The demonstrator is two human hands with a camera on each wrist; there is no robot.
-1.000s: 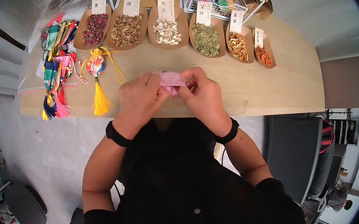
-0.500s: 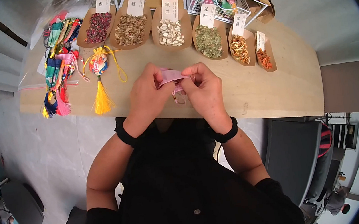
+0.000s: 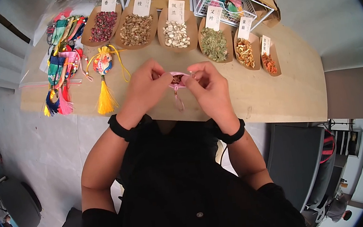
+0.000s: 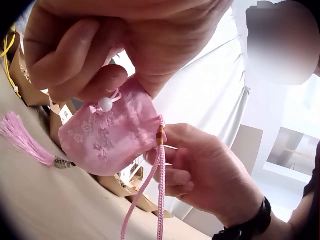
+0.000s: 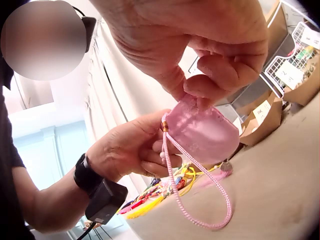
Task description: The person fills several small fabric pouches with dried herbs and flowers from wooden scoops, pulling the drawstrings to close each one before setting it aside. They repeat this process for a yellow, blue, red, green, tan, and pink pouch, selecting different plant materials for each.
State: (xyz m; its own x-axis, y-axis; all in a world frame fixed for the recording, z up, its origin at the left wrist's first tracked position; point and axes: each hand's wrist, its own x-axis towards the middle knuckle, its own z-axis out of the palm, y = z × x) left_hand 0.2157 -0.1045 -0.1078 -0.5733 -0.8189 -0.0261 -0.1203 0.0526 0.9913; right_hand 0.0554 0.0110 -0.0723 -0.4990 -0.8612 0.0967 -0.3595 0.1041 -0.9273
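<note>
Between my hands, over the front part of the table, is a small pink embroidered sachet pouch (image 4: 110, 140). My left hand (image 3: 144, 88) pinches one side of its rim, and my right hand (image 3: 210, 89) pinches the other. The mouth is spread, and dark brown dried bits (image 3: 177, 78) show inside. A white bead (image 4: 105, 104) sits on the pouch near the left fingers. From the side of the mouth hangs a pink braided cord loop (image 4: 161, 195) with a gold band. A pink tassel (image 4: 25, 139) trails from the bottom end.
Several brown paper trays (image 3: 178, 46) of dried herbs with white label cards stand in a row beyond my hands. A finished sachet with a yellow tassel (image 3: 106, 95) lies left, beside a pile of colourful sachets (image 3: 56, 70). Behind the trays is a white wire basket (image 3: 242, 15).
The hands have spread the pouch's mouth and tipped it towards me, so its dark contents now show. The cord loop now hangs down below the pouch. The head view has shifted slightly.
</note>
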